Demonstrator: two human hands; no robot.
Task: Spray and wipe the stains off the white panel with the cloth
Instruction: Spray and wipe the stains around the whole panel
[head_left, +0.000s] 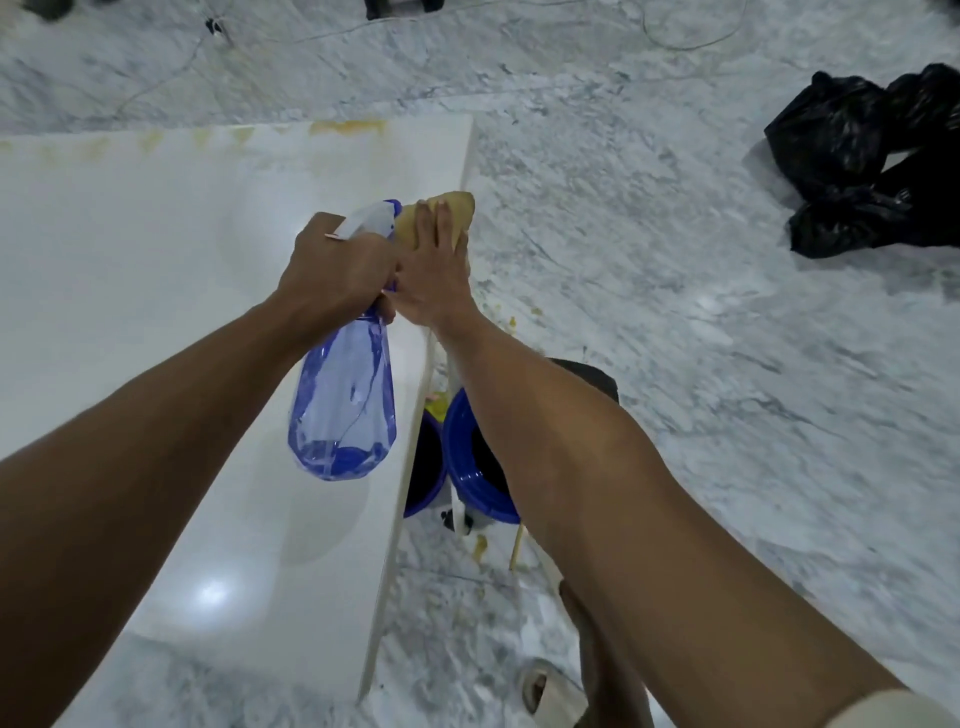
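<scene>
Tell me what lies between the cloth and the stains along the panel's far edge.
Head view: only bare white panel lies between the cloth under the right hand and the stains. Nothing stands there.

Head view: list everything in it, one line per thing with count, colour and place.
white panel: one, white, left, yellow stains along far edge
spray bottle: one, blue, above the panel
cloth: one, tan, at panel's right edge
buckets: two, blue, beside the panel, under the right arm
plastic bags: black heap, count unclear, floor upper right
floor: grey marble
left hand: grips the bottle
right hand: flat on the cloth
</scene>
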